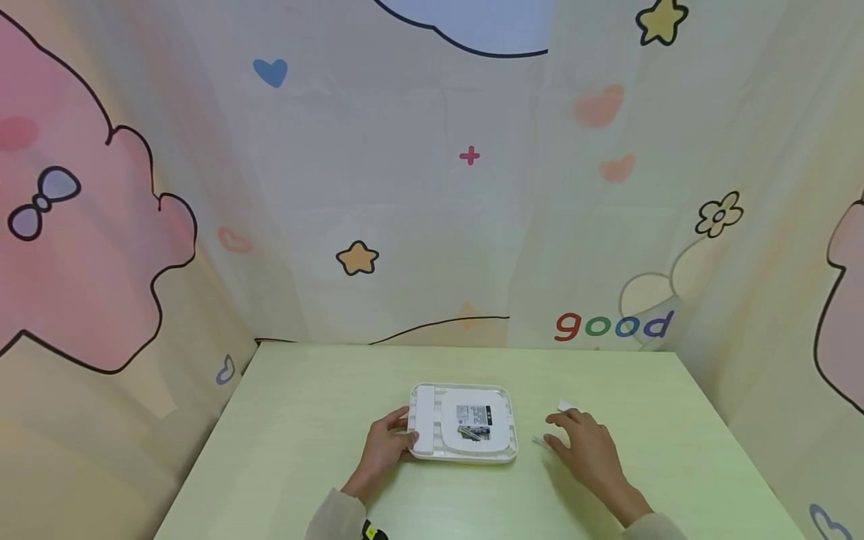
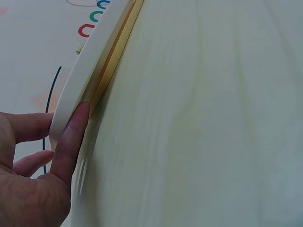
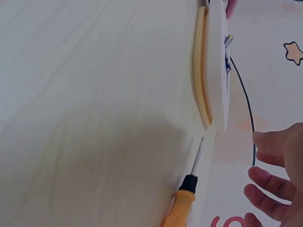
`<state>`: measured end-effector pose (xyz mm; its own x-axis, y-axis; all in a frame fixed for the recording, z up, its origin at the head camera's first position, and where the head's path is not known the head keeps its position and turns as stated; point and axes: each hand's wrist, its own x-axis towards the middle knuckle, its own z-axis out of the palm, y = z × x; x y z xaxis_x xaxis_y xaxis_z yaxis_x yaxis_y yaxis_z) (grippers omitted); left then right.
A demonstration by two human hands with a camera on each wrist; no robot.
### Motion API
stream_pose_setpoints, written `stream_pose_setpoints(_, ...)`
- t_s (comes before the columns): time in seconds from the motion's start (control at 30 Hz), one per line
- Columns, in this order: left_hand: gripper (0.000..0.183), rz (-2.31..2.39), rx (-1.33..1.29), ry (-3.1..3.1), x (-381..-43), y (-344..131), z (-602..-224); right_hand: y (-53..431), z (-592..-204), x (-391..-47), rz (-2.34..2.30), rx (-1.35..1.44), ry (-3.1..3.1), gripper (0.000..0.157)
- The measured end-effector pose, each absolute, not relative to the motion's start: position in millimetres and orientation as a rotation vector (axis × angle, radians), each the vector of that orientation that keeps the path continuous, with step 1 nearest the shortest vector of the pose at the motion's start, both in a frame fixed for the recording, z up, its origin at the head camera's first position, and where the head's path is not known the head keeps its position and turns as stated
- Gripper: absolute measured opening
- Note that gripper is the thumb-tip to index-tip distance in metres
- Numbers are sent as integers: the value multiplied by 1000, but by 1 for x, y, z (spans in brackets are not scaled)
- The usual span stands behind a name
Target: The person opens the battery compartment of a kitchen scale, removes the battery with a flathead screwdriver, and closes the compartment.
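A flat white device [image 1: 432, 450] with rounded corners, much like an upturned kitchen scale, has its ribbed underside facing up. A printed label [image 1: 475, 415] and what look like small batteries [image 1: 474, 433] show in its middle. At its left edge my left hand [image 1: 388, 446] grips the rim between thumb and fingers. A yellowish layer with an orange line [image 2: 106, 71] runs beneath the white rim. To the right, my right hand [image 1: 589, 448] hovers with loosely bent fingers and holds nothing. Near it lies a screwdriver [image 3: 180, 205] with an orange handle, its tip towards the device.
Just beyond my right hand is a small white piece [image 1: 565, 406] on the pale wood-grain table [image 1: 304, 420]. A printed curtain [image 1: 405, 187] hangs behind the far table edge and along both sides.
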<state>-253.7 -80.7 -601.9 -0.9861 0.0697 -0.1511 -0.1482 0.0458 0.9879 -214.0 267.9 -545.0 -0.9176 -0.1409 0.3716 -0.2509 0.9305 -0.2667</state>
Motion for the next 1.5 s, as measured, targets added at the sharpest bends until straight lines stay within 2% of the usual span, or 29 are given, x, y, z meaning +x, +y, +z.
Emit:
stream_pose_setpoints(0.77, 62, 2079, -113, 2143, -254, -80, -605, 201, -549, -232, 587, 392, -2729, 27)
stream_pose_setpoints(1.13, 62, 2107, -118, 2137, -254, -80, -604, 183, -558, -236, 577, 476, -2725, 29)
stream_pose_setpoints(1.5, 63, 2126, -108, 2109, -253, -80, -606, 177, -567, -243, 498, 512, -2695, 22)
